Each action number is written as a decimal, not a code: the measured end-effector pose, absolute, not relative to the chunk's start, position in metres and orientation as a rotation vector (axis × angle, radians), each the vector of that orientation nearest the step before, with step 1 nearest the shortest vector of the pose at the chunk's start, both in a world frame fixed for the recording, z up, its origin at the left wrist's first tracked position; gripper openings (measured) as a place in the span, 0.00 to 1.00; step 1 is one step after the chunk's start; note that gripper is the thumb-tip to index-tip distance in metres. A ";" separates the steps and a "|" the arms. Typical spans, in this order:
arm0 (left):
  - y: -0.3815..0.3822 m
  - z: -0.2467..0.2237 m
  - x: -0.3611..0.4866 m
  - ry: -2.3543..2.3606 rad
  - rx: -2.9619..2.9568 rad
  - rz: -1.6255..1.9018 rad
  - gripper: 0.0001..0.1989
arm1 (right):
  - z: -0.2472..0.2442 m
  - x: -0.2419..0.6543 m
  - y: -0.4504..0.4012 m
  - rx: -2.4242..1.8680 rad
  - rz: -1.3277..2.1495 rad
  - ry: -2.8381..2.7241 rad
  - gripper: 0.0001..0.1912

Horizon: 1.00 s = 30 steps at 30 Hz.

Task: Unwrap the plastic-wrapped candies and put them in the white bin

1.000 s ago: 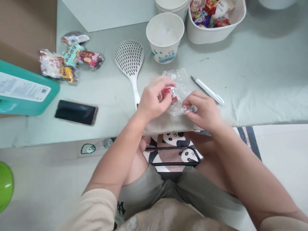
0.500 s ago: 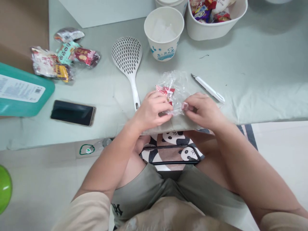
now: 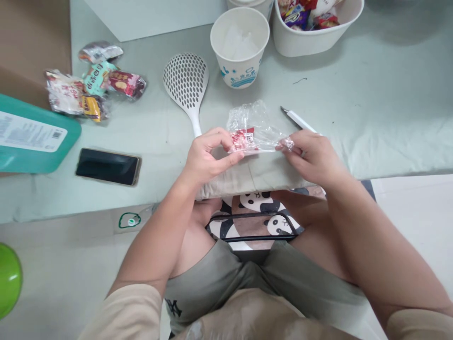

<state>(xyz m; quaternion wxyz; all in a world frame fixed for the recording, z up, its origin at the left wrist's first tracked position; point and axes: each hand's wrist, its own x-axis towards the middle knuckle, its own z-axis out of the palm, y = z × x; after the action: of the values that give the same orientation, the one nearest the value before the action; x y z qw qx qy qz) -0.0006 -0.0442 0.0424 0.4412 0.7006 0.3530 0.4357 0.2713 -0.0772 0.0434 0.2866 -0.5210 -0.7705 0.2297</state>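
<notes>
A clear plastic bag (image 3: pixel 258 120) is stretched between my two hands near the table's front edge. Inside it, or just behind its film, lies a red-and-white wrapped snack (image 3: pixel 244 137). My left hand (image 3: pixel 208 153) pinches the bag's left side beside the snack. The fingers of my right hand (image 3: pixel 313 153) are closed on the bag's right end, where a small shiny pinkish bit (image 3: pixel 288 143) shows at the fingertips; its kind is unclear. Just behind my right hand lies a white pen (image 3: pixel 300 120), partly covered. A slotted skimmer (image 3: pixel 187 82) rests beyond my left hand, its handle end hidden.
A paper cup (image 3: pixel 240 56) with clear plastic inside stands behind the bag. Beside it is a white tub (image 3: pixel 311 43) of wrapped snacks. Several snack packets (image 3: pixel 101 78), a phone (image 3: pixel 108 166) and a green container (image 3: pixel 38 134) are at the left.
Both hands have lifted slightly and moved apart, pulling the bag taut between them. My right hand has shifted right and now covers the pen's lower end.
</notes>
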 end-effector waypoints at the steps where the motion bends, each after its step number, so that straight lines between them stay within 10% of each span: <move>1: -0.044 0.042 -0.001 0.871 1.715 1.083 0.18 | 0.042 0.273 -0.077 -1.390 0.605 -2.052 0.07; 9: -0.037 0.042 -0.005 0.739 1.542 1.160 0.21 | 0.038 0.288 -0.079 -1.389 0.612 -2.049 0.14; 14: -0.036 0.044 0.004 1.001 1.830 1.126 0.03 | 0.050 0.278 -0.085 -1.401 0.429 -1.663 0.20; 21: -0.046 0.044 0.024 0.884 2.332 0.629 0.23 | 0.056 0.247 -0.088 -1.405 0.722 -1.888 0.11; 30: -0.046 0.041 0.023 0.972 2.533 0.732 0.09 | 0.051 0.243 -0.085 -1.614 0.887 -2.193 0.24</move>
<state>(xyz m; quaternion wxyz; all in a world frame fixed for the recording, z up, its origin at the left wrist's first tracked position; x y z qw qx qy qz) 0.0230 -0.0460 0.0410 0.1651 0.8890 0.3413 0.2568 0.2435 -0.0848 0.0506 0.1386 -0.5581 -0.7584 0.3069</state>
